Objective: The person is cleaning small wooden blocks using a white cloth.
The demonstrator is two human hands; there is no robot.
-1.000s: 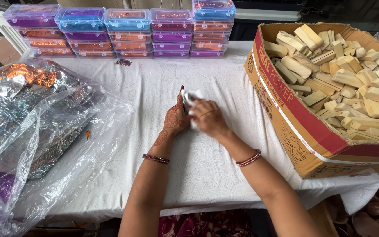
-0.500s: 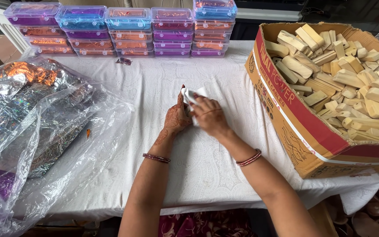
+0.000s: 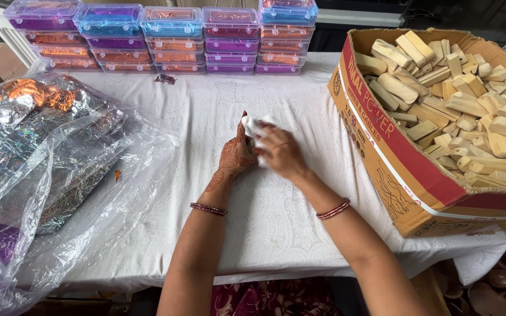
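White cloth (image 3: pixel 252 126) in our hands, mid-table.
We pinch it between our left hand (image 3: pixel 235 155) and right hand (image 3: pixel 279 153), both closed on it above the tablecloth (image 3: pixel 206 111); foil bags (image 3: pixel 42 152) lie left, a box of wood blocks (image 3: pixel 440 117) right.

A small white piece of cloth or paper (image 3: pixel 255 126), crumpled and folded over on itself, is pinched between the left hand (image 3: pixel 235 155) and the right hand (image 3: pixel 281 153). Only its upper part shows above the fingers; what it wraps, if anything, is hidden. It is held just above the white tablecloth (image 3: pixel 276 228), left of the cardboard box (image 3: pixel 408 175) and well apart from it.
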